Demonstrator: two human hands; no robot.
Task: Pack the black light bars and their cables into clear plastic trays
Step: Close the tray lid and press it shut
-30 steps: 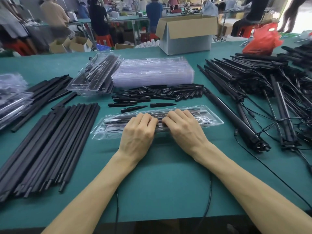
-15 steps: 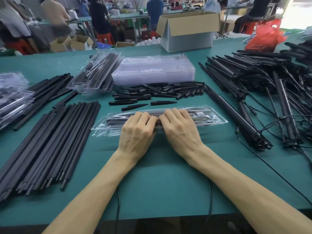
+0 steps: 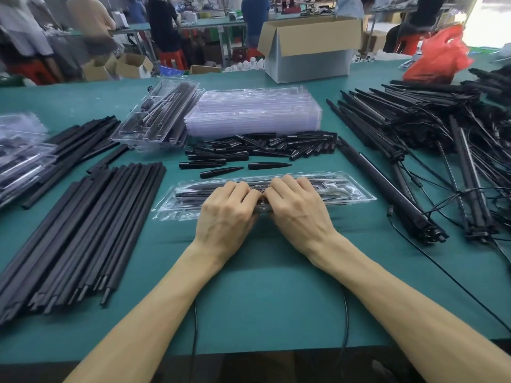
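Observation:
A long clear plastic tray [image 3: 356, 189] lies across the green table in front of me, with black light bars [image 3: 193, 192] and a coiled cable inside. My left hand [image 3: 226, 214] and my right hand [image 3: 298, 211] sit side by side on its middle. Their fingers curl over the top near the centre, and the thumbs are hidden at the near edge. A heap of black light bars with cables [image 3: 414, 125] covers the right side of the table. A stack of empty clear trays [image 3: 254, 111] stands behind.
Long black tubes [image 3: 83, 230] lie in rows at the left, short black spikes [image 3: 262, 147] just behind the tray. Packed trays [image 3: 157, 117] sit at the back left and more packed trays [image 3: 19, 156] at the far left. A cardboard box [image 3: 309, 56] and a red bag [image 3: 439, 56] stand at the back.
Both hands have drawn closer together at the tray's middle and their fingers curl more. The tray has stayed in place.

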